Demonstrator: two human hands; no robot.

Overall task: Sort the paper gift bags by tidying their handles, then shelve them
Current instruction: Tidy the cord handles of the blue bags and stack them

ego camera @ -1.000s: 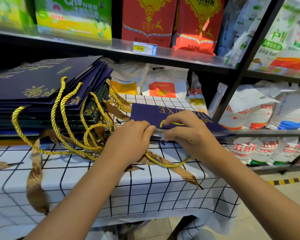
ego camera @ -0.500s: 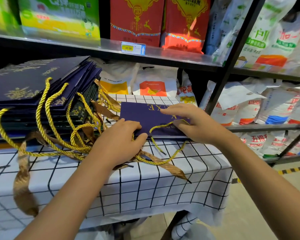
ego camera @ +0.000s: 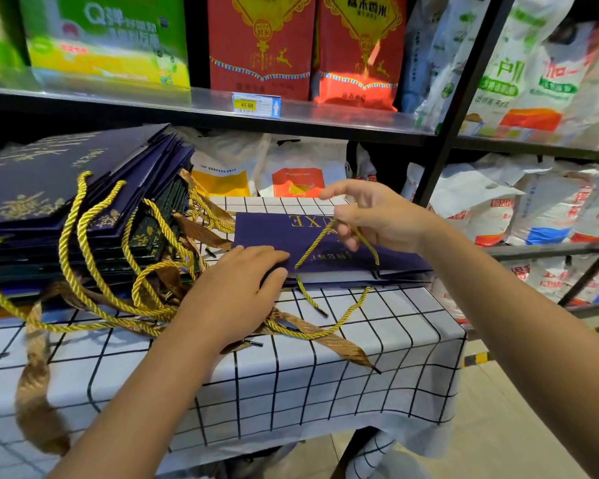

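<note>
A shopworker's left hand (ego camera: 237,288) presses flat on a navy bag (ego camera: 293,236) lying between both hands, while the right hand (ego camera: 370,216) pinches its gold cord (ego camera: 313,245) above it. Best practice: keep the bag pinned, fold the loop flat inside.

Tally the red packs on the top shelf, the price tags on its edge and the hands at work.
Red packs: 2
Price tags: 1
Hands: 2, left hand and right hand, which pinches a cord handle
Total: 5
</note>
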